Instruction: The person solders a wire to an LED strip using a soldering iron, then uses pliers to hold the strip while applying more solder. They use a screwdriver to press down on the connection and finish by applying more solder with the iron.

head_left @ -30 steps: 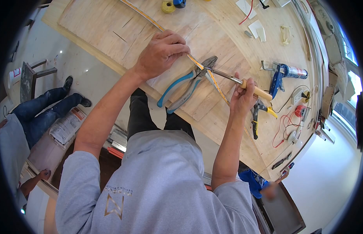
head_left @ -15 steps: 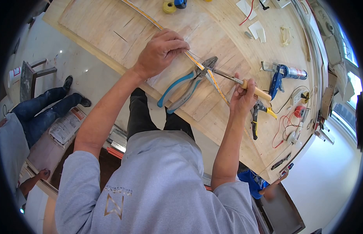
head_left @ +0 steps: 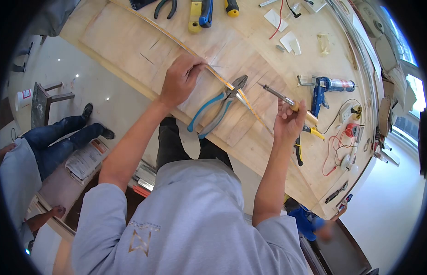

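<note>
On a plywood desk point(head_left: 131, 41), the left hand point(head_left: 179, 80) pinches a thin, floppy yellow LED strip point(head_left: 209, 68) beside blue-handled pliers point(head_left: 218, 105), while the right hand point(head_left: 289, 121) grips a wooden-handled soldering iron point(head_left: 280, 95), likely hot-tipped, lifted clear.

Both hands point(head_left: 180, 79) forward — (fingers curled)

Matt plywood bench point(head_left: 131, 41); metal pliers point(head_left: 220, 104) with glossy blue plastic handles.
</note>
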Available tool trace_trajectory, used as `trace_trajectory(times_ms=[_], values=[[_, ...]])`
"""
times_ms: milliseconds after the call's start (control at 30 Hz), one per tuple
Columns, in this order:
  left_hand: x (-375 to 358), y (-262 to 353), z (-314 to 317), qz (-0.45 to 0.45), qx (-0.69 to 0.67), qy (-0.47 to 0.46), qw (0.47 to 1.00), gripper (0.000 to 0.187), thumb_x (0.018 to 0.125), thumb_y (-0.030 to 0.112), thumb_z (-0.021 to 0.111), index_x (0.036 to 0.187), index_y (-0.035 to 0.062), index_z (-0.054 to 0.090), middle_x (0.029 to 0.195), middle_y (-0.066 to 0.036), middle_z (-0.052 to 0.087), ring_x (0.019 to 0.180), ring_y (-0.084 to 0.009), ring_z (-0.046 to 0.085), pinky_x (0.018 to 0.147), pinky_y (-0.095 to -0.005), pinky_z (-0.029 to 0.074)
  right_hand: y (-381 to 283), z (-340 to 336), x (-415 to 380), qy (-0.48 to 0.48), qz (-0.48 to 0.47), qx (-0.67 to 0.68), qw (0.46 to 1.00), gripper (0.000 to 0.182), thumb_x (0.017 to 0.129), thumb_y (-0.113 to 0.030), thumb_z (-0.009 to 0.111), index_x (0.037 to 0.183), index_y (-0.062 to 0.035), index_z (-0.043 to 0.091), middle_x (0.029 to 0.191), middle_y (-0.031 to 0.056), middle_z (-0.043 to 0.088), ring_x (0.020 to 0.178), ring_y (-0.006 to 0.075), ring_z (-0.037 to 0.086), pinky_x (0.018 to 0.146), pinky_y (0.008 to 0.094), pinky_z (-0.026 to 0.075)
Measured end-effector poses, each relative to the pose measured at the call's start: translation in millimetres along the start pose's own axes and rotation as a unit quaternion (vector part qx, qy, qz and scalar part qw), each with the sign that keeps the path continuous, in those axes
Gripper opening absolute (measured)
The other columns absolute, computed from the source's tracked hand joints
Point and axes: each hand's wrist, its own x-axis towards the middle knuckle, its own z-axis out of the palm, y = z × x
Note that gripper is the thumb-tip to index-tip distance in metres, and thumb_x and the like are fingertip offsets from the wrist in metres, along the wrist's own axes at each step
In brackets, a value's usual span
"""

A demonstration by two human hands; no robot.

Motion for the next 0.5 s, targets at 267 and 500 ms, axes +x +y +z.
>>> trace_trajectory(times_ms=[267, 500], values=[[-34, 12, -5, 0.07, 0.071, -0.03, 0.995, 0.011, 0.077, -0.001, 0.065, 0.086, 0.0025, 0.063, 0.081, -0.009, 0.059, 0.08, -0.0255, 0.057, 0.07, -0.0347, 0.045, -5, -16, -32, 0.004, -0.002, -0.029, 1.0, 0.03, 0.094, -0.026, 0.051, 0.07, -0.0085, 0.049, 0.053, -0.0014, 0.036, 0.046, 0.0098, 0.036, 0.102, 0.0433, 0.039], [-18, 11, 6, 0.082, 0.061, -0.066, 0.993, 0.012, 0.076, -0.003, 0.065, 0.087, 0.0017, 0.063, 0.087, -0.009, 0.061, 0.084, -0.0259, 0.058, 0.073, -0.0335, 0.047, 13, -30, -26, 0.035, -0.014, 0.0, 0.999, 0.022, 0.092, -0.019, 0.054, 0.075, -0.0049, 0.052, 0.051, 0.0015, 0.04, 0.042, 0.0114, 0.039, 0.094, 0.0455, 0.049]])
